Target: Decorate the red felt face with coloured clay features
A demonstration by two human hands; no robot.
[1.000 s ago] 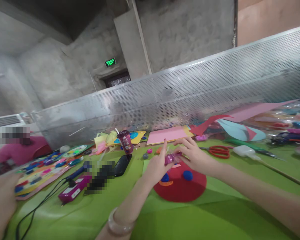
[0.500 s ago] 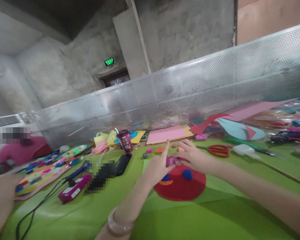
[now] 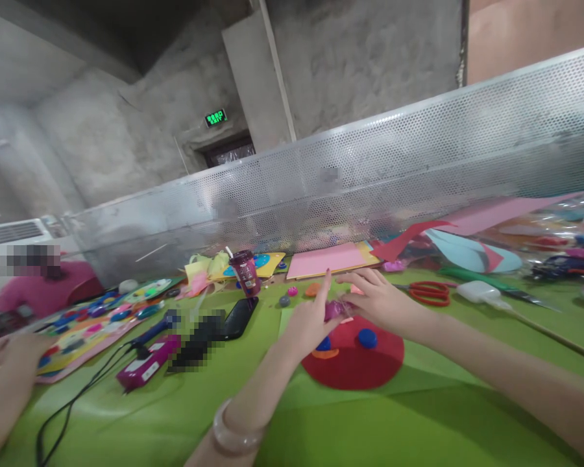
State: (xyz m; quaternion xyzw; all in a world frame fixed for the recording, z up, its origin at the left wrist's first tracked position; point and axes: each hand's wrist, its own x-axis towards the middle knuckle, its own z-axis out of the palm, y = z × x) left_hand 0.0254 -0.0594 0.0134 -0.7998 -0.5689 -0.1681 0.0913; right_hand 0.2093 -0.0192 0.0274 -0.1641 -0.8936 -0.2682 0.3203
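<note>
Both of my hands meet over the top of a red disc [image 3: 355,366] and work on a small purple lump in clear plastic [image 3: 335,310]. My left hand [image 3: 311,318], a pale bangle on its wrist, pinches the lump from the left with its index finger pointing up. From the right, the fingers of my right hand [image 3: 372,297] close on the same lump; some fingertips are hidden. Blue round pieces [image 3: 368,338] and an orange curved strip [image 3: 326,354] lie on the disc, which rests on a light green sheet [image 3: 425,373].
Behind my hands are small coloured balls [image 3: 292,291], pink sheets [image 3: 326,261] and a lidded cup [image 3: 246,272]. Red-handled scissors [image 3: 429,293] and a white-headed glue gun [image 3: 479,293] lie right. Left are a phone [image 3: 241,318], a purple power strip [image 3: 148,363] and another person's hands [image 3: 17,363].
My fingers have shifted slightly around the purple lump, and both hands stay on it. At the far left, the other person's hands have moved a little. The view has shifted slightly.
</note>
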